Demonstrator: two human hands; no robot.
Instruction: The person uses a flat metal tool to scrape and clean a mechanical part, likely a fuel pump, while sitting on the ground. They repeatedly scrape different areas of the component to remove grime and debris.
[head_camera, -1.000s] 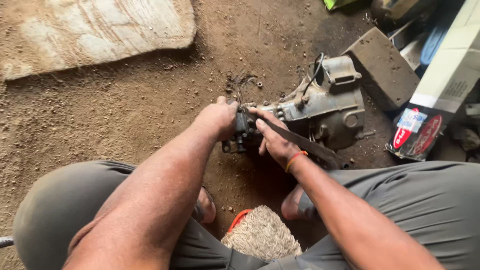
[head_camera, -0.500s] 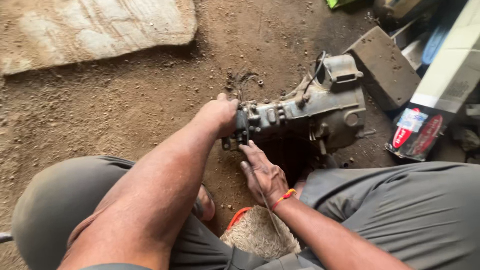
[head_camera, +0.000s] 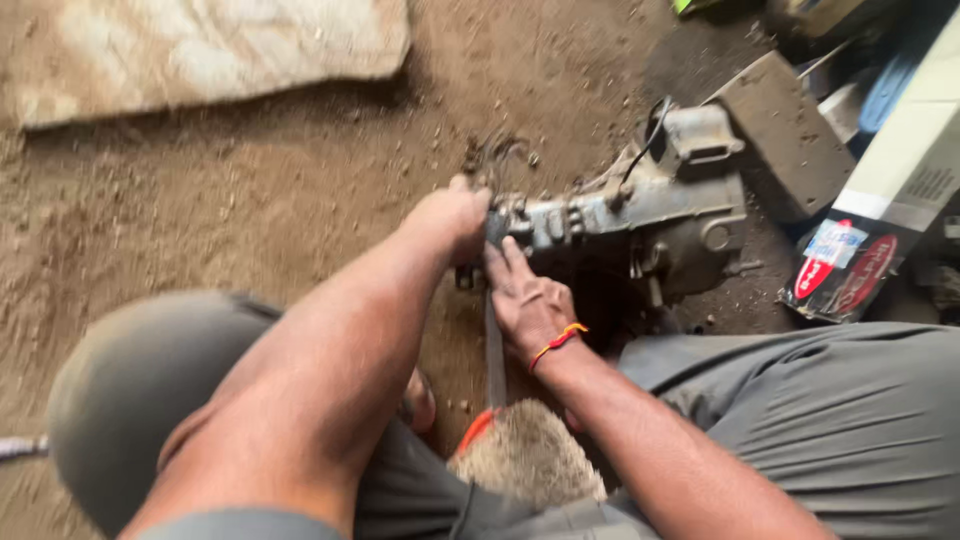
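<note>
Bare, gritty earth makes up the floor (head_camera: 250, 220), with a pale flat slab (head_camera: 200, 50) lying at the far edge and a clutter of boxes and a red-and-white packet (head_camera: 845, 270) off to the side. Squatting over it, the person has a greasy grey motor housing (head_camera: 650, 220) lying on its side on the dirt just ahead of the knees, set low where both arms can bear on its near end. Their left hand (head_camera: 452, 218) is clenched around that end, apparently to steady the casting so it cannot roll. Their right hand (head_camera: 530, 300), with an orange thread at the wrist, lies flat with fingers stretched toward the same end, resting on a long dark bar or strap (head_camera: 494, 350) that runs back between the legs; I cannot tell whether it grips the bar or only presses on it. What the left fist encloses is hidden, the motor's underside is lost in shadow, and motion blur smears the small loose bits (head_camera: 495, 155) beyond it.
</note>
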